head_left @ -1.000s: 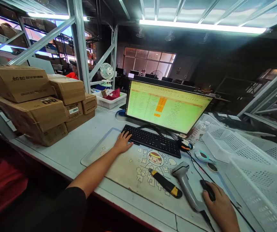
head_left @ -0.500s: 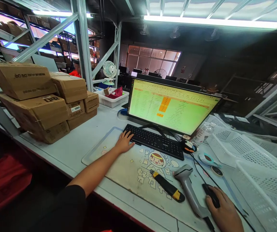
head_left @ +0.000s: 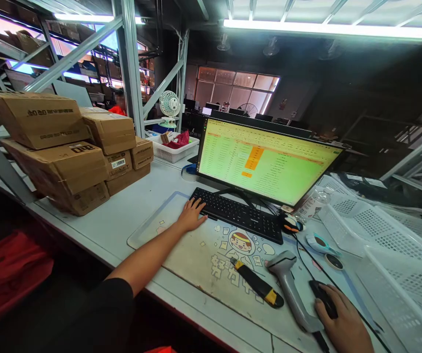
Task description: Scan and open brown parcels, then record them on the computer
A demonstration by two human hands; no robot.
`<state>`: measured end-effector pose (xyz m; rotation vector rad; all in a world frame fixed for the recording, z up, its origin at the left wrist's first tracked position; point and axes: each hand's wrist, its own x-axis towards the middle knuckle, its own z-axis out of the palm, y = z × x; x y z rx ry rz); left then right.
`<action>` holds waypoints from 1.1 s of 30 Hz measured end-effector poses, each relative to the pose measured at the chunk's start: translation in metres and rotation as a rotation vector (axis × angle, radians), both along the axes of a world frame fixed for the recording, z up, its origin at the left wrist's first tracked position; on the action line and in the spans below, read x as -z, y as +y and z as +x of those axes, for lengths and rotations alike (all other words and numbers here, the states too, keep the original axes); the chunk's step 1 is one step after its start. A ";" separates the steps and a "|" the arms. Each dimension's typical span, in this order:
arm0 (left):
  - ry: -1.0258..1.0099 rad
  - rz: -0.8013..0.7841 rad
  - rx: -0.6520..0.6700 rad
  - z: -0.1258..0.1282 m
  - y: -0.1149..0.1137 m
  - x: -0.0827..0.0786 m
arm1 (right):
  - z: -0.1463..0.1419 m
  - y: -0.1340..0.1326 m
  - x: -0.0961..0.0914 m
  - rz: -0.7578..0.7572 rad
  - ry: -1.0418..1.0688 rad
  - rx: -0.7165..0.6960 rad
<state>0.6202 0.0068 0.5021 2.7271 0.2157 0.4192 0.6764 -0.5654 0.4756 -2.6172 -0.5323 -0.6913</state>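
Note:
My left hand (head_left: 192, 216) rests with fingers spread flat on the left end of a black keyboard (head_left: 238, 214). My right hand (head_left: 343, 321) is cupped over a black mouse (head_left: 321, 295) at the lower right. Behind the keyboard a monitor (head_left: 266, 162) shows a green spreadsheet with orange cells. On the printed desk mat (head_left: 203, 255) lie a black and yellow utility knife (head_left: 257, 283) and a grey barcode scanner (head_left: 290, 289), both between my hands.
Stacked cardboard boxes (head_left: 67, 152) stand at the left on the white table (head_left: 122, 215). White perforated baskets (head_left: 391, 245) fill the right side. A small basket (head_left: 176, 149) and a desk fan (head_left: 169, 105) sit behind. Tape rolls (head_left: 319, 242) lie near the mouse cable.
The view has shifted slightly, so everything sits a little further right and lower in the picture. Both hands stay on the keyboard and the mouse.

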 end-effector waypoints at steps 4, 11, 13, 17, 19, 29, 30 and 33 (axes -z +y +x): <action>-0.002 0.005 -0.004 0.001 0.000 0.001 | -0.001 0.000 0.000 0.009 0.006 -0.002; -0.046 0.002 -0.004 0.004 0.002 0.008 | -0.002 0.001 -0.002 0.030 0.036 -0.012; -0.044 0.001 -0.002 0.004 0.003 0.009 | -0.001 0.001 -0.002 0.029 0.037 -0.008; -0.028 -0.003 0.002 0.004 0.003 0.009 | -0.003 0.001 -0.002 0.018 0.048 0.000; -0.031 -0.001 0.001 0.004 0.003 0.009 | -0.004 0.002 -0.003 0.013 0.046 0.005; -0.028 0.000 0.000 0.003 0.002 0.007 | -0.001 -0.001 0.001 -0.003 0.011 -0.005; -0.026 0.000 -0.002 0.003 0.002 0.007 | 0.000 -0.001 0.001 0.001 0.005 -0.007; -0.031 -0.003 -0.008 0.004 0.002 0.008 | 0.000 -0.001 0.003 0.008 -0.012 -0.021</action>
